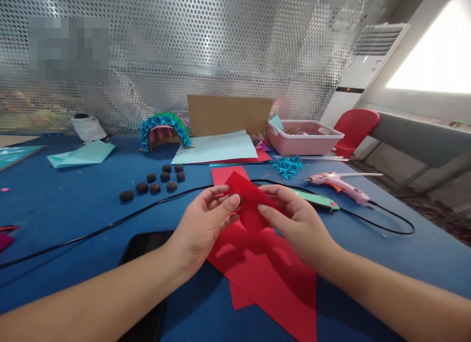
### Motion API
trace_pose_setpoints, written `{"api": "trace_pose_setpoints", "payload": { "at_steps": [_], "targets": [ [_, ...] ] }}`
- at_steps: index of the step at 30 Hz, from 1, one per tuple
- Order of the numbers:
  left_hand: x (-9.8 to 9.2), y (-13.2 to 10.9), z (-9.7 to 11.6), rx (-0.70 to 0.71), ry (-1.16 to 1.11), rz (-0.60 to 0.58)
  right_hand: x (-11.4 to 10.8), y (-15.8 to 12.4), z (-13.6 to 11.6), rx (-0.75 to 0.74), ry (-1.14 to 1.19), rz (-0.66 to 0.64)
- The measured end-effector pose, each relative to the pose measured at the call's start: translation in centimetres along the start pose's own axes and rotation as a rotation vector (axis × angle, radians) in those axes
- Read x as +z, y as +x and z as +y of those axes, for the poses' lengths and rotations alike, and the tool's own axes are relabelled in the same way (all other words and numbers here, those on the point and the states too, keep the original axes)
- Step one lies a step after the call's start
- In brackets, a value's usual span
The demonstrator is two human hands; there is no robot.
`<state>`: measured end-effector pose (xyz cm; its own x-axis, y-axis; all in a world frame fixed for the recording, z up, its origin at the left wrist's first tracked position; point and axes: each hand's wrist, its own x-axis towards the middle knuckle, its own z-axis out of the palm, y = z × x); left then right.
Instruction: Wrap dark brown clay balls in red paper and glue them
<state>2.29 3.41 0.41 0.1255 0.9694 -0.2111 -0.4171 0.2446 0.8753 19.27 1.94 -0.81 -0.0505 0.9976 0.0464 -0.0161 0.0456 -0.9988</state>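
A small piece of red paper (250,202) is held up in front of me, one corner pointing away. My right hand (296,219) pinches its right side between thumb and fingers. At its left side, my left hand (206,222) is closed with the thumb over a small dark ball (239,199), mostly hidden by the fingers and pressed close to the paper. Below both hands, larger red paper sheets (275,278) lie overlapping on the blue table. Several similar dark balls (155,188) rest in loose rows to the left.
A pink glue gun (340,184) and a green cutter (316,199) lie at right, with a black cord (121,220) crossing the table. Farther back are a blue-fringed arch (164,122), pale blue paper (217,146), cardboard (230,115), blue scraps (287,166) and a pink basket (303,144).
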Motion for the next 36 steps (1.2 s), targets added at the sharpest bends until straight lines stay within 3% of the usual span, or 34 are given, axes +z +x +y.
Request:
{"api": "trace_pose_setpoints", "payload": {
  "at_steps": [7,11,15,19,24,27,30,36],
  "targets": [
    [-1.0,0.2,0.0,0.205,0.148,-0.041,0.3,-0.5,-0.8,0.079,0.149,-0.100],
    [-0.8,-0.1,0.1,0.172,0.100,-0.104,0.9,-0.2,-0.6,0.122,0.240,-0.200],
    [-0.7,-0.3,0.1,0.134,0.090,-0.164,1.3,-0.3,0.0,0.062,0.222,-0.290],
    [-0.8,-0.2,0.1,0.093,0.104,-0.147,1.0,-0.2,1.1,-0.151,-0.009,-0.267],
    [-0.8,0.2,-0.2,-0.055,0.192,-0.294,-0.4,0.2,1.7,-0.772,-0.583,0.047],
    [-0.7,0.3,-0.5,-0.112,0.205,-0.399,-1.2,0.4,1.3,-0.986,-0.873,0.037],
    [-0.7,0.3,-0.6,-0.133,0.152,-0.460,-1.5,0.5,0.9,-1.064,-0.923,0.019],
    [-0.6,0.3,-0.7,-0.302,0.020,-0.444,-1.9,0.9,0.6,-0.979,-0.867,0.089]
  ]
}}
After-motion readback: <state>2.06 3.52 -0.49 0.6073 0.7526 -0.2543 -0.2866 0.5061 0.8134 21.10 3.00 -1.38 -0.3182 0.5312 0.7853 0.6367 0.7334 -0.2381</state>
